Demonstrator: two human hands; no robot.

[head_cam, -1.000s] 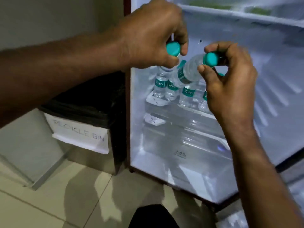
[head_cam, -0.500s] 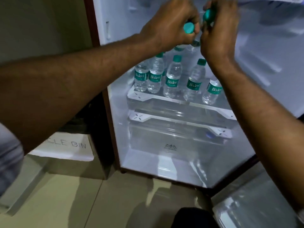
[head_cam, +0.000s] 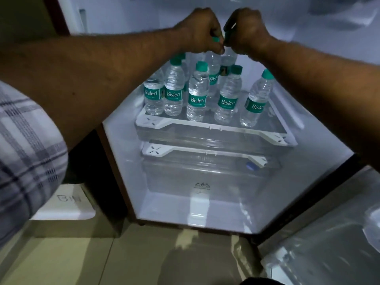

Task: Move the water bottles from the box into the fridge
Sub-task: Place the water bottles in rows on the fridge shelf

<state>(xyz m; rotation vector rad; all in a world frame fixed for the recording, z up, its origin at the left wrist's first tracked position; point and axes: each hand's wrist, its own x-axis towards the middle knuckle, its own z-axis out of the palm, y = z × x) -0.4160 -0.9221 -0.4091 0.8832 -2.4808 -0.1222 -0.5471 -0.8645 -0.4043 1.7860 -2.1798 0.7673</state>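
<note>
Vertically, tops upward, hands [head_cam: 200, 31] [head_cam: 246, 31] grip bottles [head_cam: 212, 60] [head_cam: 229, 58].

The bottles [head_cam: 197, 99] are clear, glossy plastic, ribbed around the body, with smooth teal plastic caps [head_cam: 201, 66] and shiny printed film labels [head_cam: 227, 102]. The shelf [head_cam: 226, 128] under them is a clear pane, glass by its look, framed in matt white plastic. The drawer [head_cam: 205, 171] below is clear plastic with a soft gloss. The fridge [head_cam: 123, 161] lining is smooth white plastic, faintly shiny. The floor [head_cam: 102, 260] is smooth tile with a dull sheen. The sleeve [head_cam: 24, 145] is matt, woven checked cloth. The sign [head_cam: 67, 202] looks like matt white paper.
</note>
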